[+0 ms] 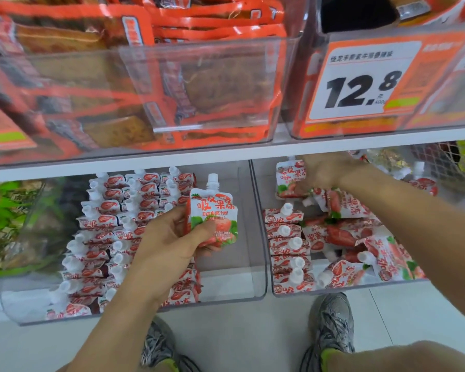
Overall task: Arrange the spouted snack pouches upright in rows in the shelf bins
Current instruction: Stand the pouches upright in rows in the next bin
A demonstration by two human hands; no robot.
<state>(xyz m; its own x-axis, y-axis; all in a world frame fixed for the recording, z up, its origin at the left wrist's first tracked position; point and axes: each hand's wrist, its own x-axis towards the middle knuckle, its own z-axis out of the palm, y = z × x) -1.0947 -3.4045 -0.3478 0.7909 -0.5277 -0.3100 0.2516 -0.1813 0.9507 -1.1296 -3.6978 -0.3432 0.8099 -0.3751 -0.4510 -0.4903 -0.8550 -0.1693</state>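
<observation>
You are midway through the stocking, by the look of it; your left hand, at centre frame, has fingers and thumb curled round one strawberry pouch, held spout up over the bare right side of the left bin; your right hand, upper right of centre, reaches into the back of the right bin and closes on another pouch that stands at its far left corner, though how firmly it grips you cannot tell from here, the fingers being partly hidden.

The left bin holds about three rows of upright pouches along its left and middle, spouts up, running front to back; the strip to the right of them is unfilled. The right bin has one tidy row against its left wall; the remainder is a loose heap of pouches lying flat and crossed.

The next move, I judge, calls for setting the held pouch down upright beside the last row in the left bin, label facing as its neighbours do, and pressed close enough not to topple; then draw from the heap at lower right.

Above, in the upper half of the frame, clear bins of orange packets sit beside a price card reading 12.8.
</observation>
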